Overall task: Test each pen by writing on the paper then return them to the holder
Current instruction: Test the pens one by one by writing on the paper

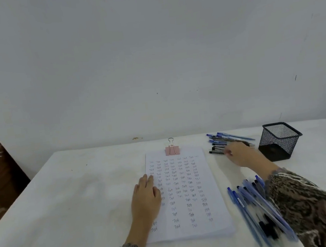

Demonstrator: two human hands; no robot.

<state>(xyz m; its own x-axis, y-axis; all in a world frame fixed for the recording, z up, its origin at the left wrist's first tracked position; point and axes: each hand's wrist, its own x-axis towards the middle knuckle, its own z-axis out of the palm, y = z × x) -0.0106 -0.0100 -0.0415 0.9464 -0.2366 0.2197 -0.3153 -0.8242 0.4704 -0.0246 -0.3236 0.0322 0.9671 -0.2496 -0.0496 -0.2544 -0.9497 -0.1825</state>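
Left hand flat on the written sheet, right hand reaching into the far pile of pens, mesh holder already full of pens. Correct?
Not quite: the head view shows the mesh holder empty. The left hand does rest on the sheet, and the right hand is at the far pens.

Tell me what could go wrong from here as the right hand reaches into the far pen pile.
1. The right hand sits right beside the mesh holder; a careless pull back could knock it over.
2. The right sleeve hangs over the near pen pile and might drag pens around.
3. Two loose piles lie apart from each other; tested and untested pens could get mixed.
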